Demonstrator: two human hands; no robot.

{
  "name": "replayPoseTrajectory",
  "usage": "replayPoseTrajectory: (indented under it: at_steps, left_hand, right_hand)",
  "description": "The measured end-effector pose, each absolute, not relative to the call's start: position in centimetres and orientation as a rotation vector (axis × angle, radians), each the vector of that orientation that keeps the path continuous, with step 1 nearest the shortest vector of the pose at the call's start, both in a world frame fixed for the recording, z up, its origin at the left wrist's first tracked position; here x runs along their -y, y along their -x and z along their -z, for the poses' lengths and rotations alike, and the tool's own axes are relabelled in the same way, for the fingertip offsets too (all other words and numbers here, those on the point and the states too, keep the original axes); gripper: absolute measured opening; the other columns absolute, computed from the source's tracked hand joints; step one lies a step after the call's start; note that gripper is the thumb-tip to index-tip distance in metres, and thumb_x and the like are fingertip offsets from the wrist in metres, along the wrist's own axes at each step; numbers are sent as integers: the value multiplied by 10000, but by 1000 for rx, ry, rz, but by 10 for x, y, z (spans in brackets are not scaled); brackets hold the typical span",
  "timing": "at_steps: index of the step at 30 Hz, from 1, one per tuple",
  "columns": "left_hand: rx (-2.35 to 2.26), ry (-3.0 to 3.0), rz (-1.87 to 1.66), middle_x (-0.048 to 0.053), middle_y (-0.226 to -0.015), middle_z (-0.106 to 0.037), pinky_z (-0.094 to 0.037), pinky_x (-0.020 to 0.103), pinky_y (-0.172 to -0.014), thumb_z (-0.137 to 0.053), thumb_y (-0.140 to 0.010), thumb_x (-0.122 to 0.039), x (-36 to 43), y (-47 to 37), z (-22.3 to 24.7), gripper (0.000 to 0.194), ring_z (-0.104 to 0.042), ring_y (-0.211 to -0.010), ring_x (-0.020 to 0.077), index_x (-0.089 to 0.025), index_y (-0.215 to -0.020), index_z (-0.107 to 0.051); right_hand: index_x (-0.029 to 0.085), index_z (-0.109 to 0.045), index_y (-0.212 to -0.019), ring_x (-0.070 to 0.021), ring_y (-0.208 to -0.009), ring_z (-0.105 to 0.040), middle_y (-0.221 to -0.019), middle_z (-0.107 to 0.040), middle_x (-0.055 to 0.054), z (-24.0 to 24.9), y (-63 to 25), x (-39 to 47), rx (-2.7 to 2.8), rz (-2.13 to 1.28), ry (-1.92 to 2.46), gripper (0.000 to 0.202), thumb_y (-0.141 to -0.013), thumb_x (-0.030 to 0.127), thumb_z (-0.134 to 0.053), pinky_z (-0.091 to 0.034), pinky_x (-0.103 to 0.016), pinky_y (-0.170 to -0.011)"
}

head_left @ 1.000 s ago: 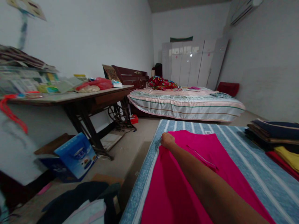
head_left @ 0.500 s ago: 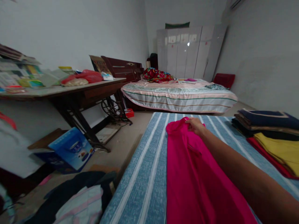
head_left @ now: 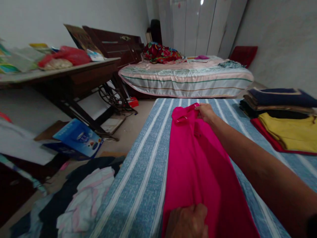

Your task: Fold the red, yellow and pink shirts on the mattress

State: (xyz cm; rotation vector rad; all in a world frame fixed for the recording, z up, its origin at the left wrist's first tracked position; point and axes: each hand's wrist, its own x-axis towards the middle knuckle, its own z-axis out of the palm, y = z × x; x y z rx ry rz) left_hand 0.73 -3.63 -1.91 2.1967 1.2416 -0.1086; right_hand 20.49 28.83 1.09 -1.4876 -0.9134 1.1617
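A bright pink garment (head_left: 188, 158) lies lengthwise on a blue and white striped cover (head_left: 138, 165). Its collar is at the far end, where my right hand (head_left: 205, 111) pinches the edge. Low in the view, my left hand (head_left: 187, 220) grips the near part of the garment with curled fingers. To the right, folded dark clothes (head_left: 279, 99) are stacked behind a folded yellow garment (head_left: 292, 130), which rests on a red one (head_left: 268, 137).
Clothes (head_left: 86, 195) lie in a heap at the lower left, near a blue box (head_left: 79, 137). A sewing table (head_left: 99, 67) stands at the left. Beyond the striped cover is a bed (head_left: 185, 76) with a red floral bundle (head_left: 160, 53).
The view has tilted down. My left hand has come into view on the near part of the pink garment. My right hand still holds the far end, whose collar now lies more spread.
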Motion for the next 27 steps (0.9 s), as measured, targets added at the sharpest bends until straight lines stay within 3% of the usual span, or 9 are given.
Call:
replayPoseTrajectory:
  at_steps: [3,6,10,13,17,21,24,27]
  left_hand:
    - [-1215,-2279,143,32,-851,-719,-486,241,-607,-604,-745,-184,38,-5,24,251,-682,-749,214,-235,-991,-602]
    - [-1194,-2319,272,37,-829,-722,-481,252,-575,-601,-732,-181,39,-7,25,242,-689,-725,238,-227,-969,-601]
    - [-1212,-2341,259,35,-824,-715,-485,259,-573,-602,-738,-194,42,-9,28,247,-689,-733,244,-223,-982,-587]
    - [-1231,-2347,155,21,-848,-705,-482,236,-596,-617,-736,-219,47,-8,31,260,-678,-740,207,-228,-992,-572]
    - [-1226,-2370,55,23,-877,-683,-483,230,-605,-623,-732,-226,55,-9,33,282,-656,-740,189,-222,-1005,-555]
    - [-1205,-2397,-214,20,-876,-653,-488,234,-629,-620,-725,-180,67,-9,29,329,-631,-758,175,-224,-1041,-538]
    - [-1230,-2394,-503,12,-819,-626,-484,232,-632,-571,-760,-141,77,-7,23,315,-604,-707,148,-216,-1064,-533]
    - [-1268,-2373,-696,9,-769,-609,-477,227,-619,-514,-817,-152,83,-8,19,238,-588,-666,132,-204,-1046,-547]
  right_hand:
    - [146,-567,-844,-73,-414,-497,-469,-475,81,-14,-212,-282,936,-1098,1507,126,-784,42,-530,-482,-200,-481]
    - [147,-550,-752,-68,-367,-459,-424,-437,91,-2,-220,-271,965,-1022,1615,82,-787,73,-557,-445,-183,-420]
    - [138,-560,-747,-60,-358,-457,-472,-493,82,20,-230,-260,1046,-925,1789,119,-848,194,-587,-422,-183,-398]
    - [130,-577,-754,-106,-374,-518,-460,-545,20,25,-239,-256,1152,-837,1866,96,-813,197,-614,-434,-213,-414]
    - [123,-617,-901,-183,-659,-652,-692,-670,-78,18,-244,-246,1344,-612,1899,167,-737,147,-644,-494,-256,-599]
    - [143,-633,-1039,-258,-1023,-594,-1016,-672,-123,6,-234,-216,1601,-460,1848,316,-730,94,-590,-447,-340,-857]
    - [168,-669,-1005,-237,-1016,-589,-1058,-665,-89,-1,-222,-171,1824,-501,1728,289,-733,110,-592,-415,-328,-905]
    - [176,-690,-945,-189,-896,-615,-965,-679,-53,-9,-214,-107,2136,-681,1388,223,-743,155,-598,-449,-290,-845]
